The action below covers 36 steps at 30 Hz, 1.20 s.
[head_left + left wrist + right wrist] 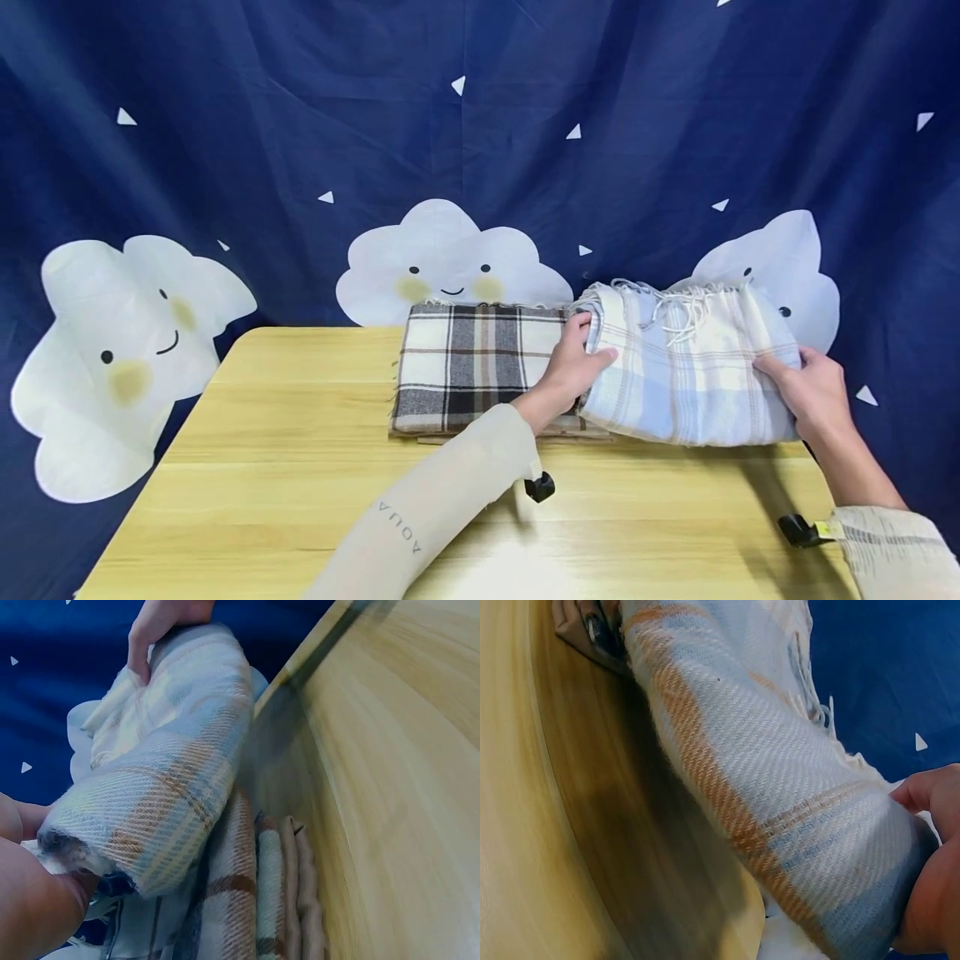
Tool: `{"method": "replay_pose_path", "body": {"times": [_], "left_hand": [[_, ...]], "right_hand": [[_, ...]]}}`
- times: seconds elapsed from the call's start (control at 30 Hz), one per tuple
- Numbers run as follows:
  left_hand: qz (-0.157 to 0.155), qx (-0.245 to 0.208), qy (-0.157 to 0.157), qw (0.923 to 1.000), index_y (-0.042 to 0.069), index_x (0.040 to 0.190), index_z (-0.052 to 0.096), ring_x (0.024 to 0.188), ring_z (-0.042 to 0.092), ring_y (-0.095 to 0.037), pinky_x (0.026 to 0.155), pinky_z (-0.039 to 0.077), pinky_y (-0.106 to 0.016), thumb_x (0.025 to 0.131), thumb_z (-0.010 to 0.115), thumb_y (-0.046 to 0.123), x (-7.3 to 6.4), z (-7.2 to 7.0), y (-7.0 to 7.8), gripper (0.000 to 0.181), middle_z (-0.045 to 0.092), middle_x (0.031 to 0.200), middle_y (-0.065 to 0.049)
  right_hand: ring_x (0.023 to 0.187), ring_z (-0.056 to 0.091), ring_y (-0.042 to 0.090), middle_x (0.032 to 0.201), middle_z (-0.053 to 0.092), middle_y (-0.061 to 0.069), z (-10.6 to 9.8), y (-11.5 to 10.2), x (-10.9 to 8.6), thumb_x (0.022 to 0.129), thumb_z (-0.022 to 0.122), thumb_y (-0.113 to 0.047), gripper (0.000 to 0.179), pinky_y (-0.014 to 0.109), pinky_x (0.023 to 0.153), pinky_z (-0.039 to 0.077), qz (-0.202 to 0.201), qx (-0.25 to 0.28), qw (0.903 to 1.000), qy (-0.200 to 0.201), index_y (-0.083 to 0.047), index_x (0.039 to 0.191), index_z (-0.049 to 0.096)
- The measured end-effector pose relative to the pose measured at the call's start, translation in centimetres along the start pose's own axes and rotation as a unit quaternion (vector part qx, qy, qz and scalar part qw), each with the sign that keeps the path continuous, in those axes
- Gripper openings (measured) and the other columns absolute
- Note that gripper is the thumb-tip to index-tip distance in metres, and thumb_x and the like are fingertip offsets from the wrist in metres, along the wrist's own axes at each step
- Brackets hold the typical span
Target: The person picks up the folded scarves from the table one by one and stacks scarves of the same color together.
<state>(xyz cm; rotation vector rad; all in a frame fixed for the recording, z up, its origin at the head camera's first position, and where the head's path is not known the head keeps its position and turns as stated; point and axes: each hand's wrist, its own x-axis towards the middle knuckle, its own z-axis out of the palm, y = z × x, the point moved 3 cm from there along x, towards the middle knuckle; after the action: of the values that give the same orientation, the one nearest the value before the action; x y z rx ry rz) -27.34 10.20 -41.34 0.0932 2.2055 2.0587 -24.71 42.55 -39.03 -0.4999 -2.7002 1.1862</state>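
Observation:
Between both hands hangs a folded light blue and white plaid scarf (690,375), its pale fringe lying over the top at the back. My left hand (573,358) grips its left end, thumb in front and fingers behind. At the other end, my right hand (813,392) pinches the right edge with the thumb on top. Just left of it lies a folded black, white and brown plaid scarf (480,367) on the table; the light scarf overlaps its right part. In the left wrist view, several folded layers of brown and beige cloth (232,885) show below the light scarf.
The pale wooden table (300,475) has rounded corners; its right edge runs beneath the right hand. A dark blue curtain (450,142) with white smiling clouds hangs right behind the table. Small black devices (540,486) are strapped at both wrists.

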Motion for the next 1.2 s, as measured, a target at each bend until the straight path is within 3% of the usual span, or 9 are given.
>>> {"method": "replay_pose_path", "body": {"times": [0.13, 0.4, 0.6, 0.73, 0.9, 1.07, 1.2], "left_hand": [[0.004, 0.003, -0.006, 1.0, 0.028, 0.156, 0.039, 0.15, 0.045, -0.02, 0.121, 0.041, -0.041, 0.098, 0.072, 0.015, -0.1, -0.5, -0.2, 0.068, 0.047, 0.163, -0.004], [0.005, 0.002, -0.017, 0.9998, 0.031, 0.157, 0.037, 0.153, 0.041, -0.02, 0.122, 0.041, -0.043, 0.099, 0.071, 0.017, -0.1, -1.6, -0.6, 0.069, 0.044, 0.165, -0.003], [0.002, -0.006, -0.026, 0.9996, 0.029, 0.158, 0.036, 0.155, 0.039, -0.022, 0.123, 0.038, -0.045, 0.099, 0.07, 0.016, -0.2, -2.3, -0.5, 0.07, 0.042, 0.166, -0.004], [0.004, -0.006, -0.024, 0.9997, 0.028, 0.159, 0.036, 0.154, 0.04, -0.023, 0.122, 0.04, -0.045, 0.099, 0.07, 0.015, -0.3, -2.6, -0.3, 0.07, 0.042, 0.166, -0.005], [0.014, 0.009, -0.015, 0.9997, 0.025, 0.159, 0.037, 0.154, 0.041, -0.023, 0.122, 0.04, -0.044, 0.098, 0.071, 0.015, -0.4, -3.0, -0.1, 0.07, 0.043, 0.166, -0.006], [0.018, 0.017, -0.008, 0.9997, 0.024, 0.158, 0.037, 0.152, 0.043, -0.023, 0.123, 0.039, -0.044, 0.097, 0.072, 0.015, -0.6, -3.6, -0.1, 0.071, 0.045, 0.165, -0.006], [0.014, 0.024, -0.008, 0.9996, 0.026, 0.159, 0.036, 0.154, 0.04, -0.022, 0.124, 0.037, -0.045, 0.098, 0.072, 0.017, -0.9, -4.2, 0.1, 0.071, 0.043, 0.165, -0.005]], "right_hand": [[0.066, 0.052, 0.0, 0.119, 0.059, 0.03, 0.3, -0.4, -0.1, 0.096, 0.065, -0.03, 0.063, 0.021, 0.054, 0.05, -0.001, 0.002, 1.0, -0.006, 0.015, 0.138, 0.051], [0.066, 0.053, 0.0, 0.11, 0.062, 0.024, 0.8, -1.0, -0.1, 0.095, 0.066, -0.029, 0.06, 0.022, 0.054, 0.051, -0.014, -0.001, 0.9999, -0.003, 0.013, 0.136, 0.054], [0.066, 0.054, 0.0, 0.115, 0.061, 0.027, 1.2, -1.4, -0.2, 0.096, 0.065, -0.029, 0.06, 0.021, 0.054, 0.051, -0.02, -0.001, 0.9998, -0.01, 0.014, 0.136, 0.053], [0.067, 0.054, -0.001, 0.099, 0.063, 0.008, 1.4, -1.6, -0.2, 0.096, 0.065, -0.029, 0.06, 0.021, 0.056, 0.051, -0.018, 0.011, 0.9997, -0.011, 0.013, 0.138, 0.053], [0.067, 0.054, -0.001, 0.083, 0.055, -0.016, 1.7, -1.8, -0.1, 0.096, 0.066, -0.029, 0.059, 0.021, 0.056, 0.051, -0.02, 0.021, 0.9995, -0.01, 0.011, 0.138, 0.054], [0.068, 0.056, 0.0, 0.078, 0.052, -0.025, 2.2, -2.1, -0.2, 0.096, 0.065, -0.028, 0.06, 0.022, 0.057, 0.053, -0.015, 0.047, 0.9984, -0.027, 0.011, 0.14, 0.051], [0.069, 0.057, 0.0, 0.08, 0.053, -0.024, 2.6, -2.5, -0.4, 0.097, 0.065, -0.028, 0.062, 0.023, 0.058, 0.054, -0.01, 0.056, 0.9977, -0.038, 0.01, 0.143, 0.049]]}}
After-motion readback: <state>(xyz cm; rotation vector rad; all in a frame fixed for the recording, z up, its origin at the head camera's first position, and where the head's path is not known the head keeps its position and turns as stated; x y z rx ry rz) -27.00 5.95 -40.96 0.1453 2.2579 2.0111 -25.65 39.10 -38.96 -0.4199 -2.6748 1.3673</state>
